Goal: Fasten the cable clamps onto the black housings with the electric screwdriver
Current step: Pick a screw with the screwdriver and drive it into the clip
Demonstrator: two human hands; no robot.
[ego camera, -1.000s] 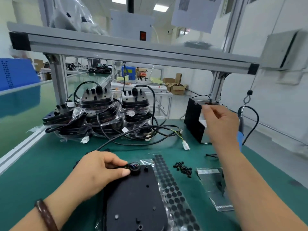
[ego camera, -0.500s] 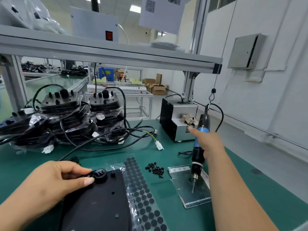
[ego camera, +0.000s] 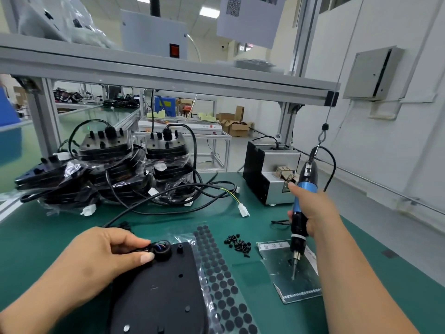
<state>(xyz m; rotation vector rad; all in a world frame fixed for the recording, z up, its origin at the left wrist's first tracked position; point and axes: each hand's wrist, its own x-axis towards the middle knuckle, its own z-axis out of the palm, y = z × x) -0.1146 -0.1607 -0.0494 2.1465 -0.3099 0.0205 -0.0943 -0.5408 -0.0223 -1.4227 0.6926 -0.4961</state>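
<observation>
A flat black housing point(ego camera: 163, 292) lies on the green mat in front of me. At its far left corner sits a round black cable clamp point(ego camera: 161, 251) with coloured wires showing inside it. My left hand point(ego camera: 101, 259) pinches the clamp between thumb and fingers. My right hand point(ego camera: 313, 208) grips the blue and black electric screwdriver point(ego camera: 301, 213), which hangs from a hook and cord. Its bit points down over a small plastic bag point(ego camera: 292, 280). A little pile of black screws point(ego camera: 238, 244) lies between the housing and the bag.
A sheet of round black pads point(ego camera: 221, 280) lies right of the housing. Stacks of bagged housings with cables point(ego camera: 115, 172) fill the back left. A grey screw feeder box point(ego camera: 267, 174) stands at the back right. A white connector point(ego camera: 243, 210) lies mid-mat.
My right hand came off the feeder, took hold of the hanging screwdriver and brought it down over the plastic bag. My left hand stayed on the clamp.
</observation>
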